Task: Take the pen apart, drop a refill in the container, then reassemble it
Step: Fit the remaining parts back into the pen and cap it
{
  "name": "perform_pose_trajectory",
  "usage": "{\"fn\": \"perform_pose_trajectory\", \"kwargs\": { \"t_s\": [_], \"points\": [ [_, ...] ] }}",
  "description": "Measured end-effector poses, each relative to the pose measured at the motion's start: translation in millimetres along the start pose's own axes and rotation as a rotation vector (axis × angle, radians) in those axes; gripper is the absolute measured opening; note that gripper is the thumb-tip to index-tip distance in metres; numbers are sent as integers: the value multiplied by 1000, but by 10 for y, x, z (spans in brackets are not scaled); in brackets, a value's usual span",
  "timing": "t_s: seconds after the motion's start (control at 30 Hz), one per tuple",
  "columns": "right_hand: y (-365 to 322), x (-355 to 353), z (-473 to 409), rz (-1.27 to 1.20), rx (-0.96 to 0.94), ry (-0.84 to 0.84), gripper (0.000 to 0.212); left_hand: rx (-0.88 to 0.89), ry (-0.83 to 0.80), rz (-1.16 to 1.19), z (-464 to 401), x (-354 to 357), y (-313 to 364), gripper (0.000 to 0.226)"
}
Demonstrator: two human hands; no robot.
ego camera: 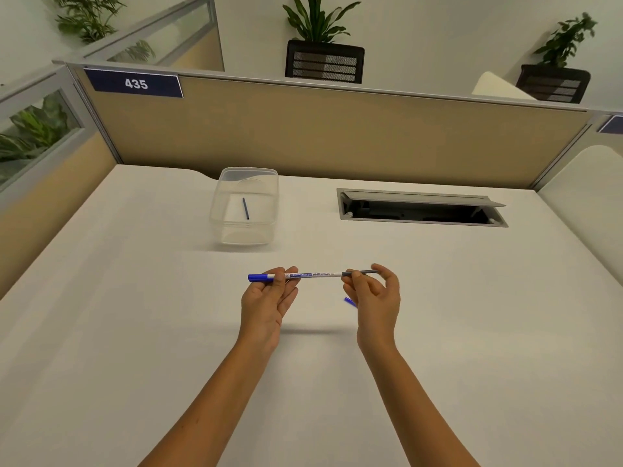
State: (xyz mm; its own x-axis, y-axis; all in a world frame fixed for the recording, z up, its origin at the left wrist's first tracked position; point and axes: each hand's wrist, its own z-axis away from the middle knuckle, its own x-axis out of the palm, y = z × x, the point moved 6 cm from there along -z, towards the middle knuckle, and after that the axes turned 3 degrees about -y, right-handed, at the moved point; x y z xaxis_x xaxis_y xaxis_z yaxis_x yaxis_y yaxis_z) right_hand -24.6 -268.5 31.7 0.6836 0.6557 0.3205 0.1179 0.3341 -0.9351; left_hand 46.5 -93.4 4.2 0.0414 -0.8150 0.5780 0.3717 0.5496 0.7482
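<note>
A white whiteboard marker with a blue cap at its left end is held level above the desk. My left hand pinches it just right of the cap. My right hand pinches a dark grey refill that sticks out of the marker's right end. A small blue end piece lies on the desk, partly hidden behind my right hand. Farther back stands a clear plastic container with one dark blue refill lying inside it.
An open grey cable hatch is sunk into the white desk at the back right. A tan partition with a "435" sign closes the far edge. Potted plants stand behind it.
</note>
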Motion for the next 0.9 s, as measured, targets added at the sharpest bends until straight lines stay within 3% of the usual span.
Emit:
{"fn": "perform_pose_trajectory", "kwargs": {
  "t_s": [0.17,0.43,0.53,0.67,0.8,0.9],
  "points": [
    [132,89,74,31,3,-32,15,6,11,-13,14,29,-49,11],
    [334,145,102,74,94,-168,43,-4,24,-12,-77,-55,-122,12],
    [335,-12,-82,124,89,-130,44,-11,20,-9,-164,-177,-142,10],
    [308,-386,-415,549,18,0,23,-42,26,-55,-276,-383,-192,11],
    [478,-495,-583,987,10,-215,19,-85,45,-80,-351,-578,-285,12],
    [553,-496,-629,1107,-47,-295,9,-99,42,-81,-397,-638,-340,14]
  ]
}}
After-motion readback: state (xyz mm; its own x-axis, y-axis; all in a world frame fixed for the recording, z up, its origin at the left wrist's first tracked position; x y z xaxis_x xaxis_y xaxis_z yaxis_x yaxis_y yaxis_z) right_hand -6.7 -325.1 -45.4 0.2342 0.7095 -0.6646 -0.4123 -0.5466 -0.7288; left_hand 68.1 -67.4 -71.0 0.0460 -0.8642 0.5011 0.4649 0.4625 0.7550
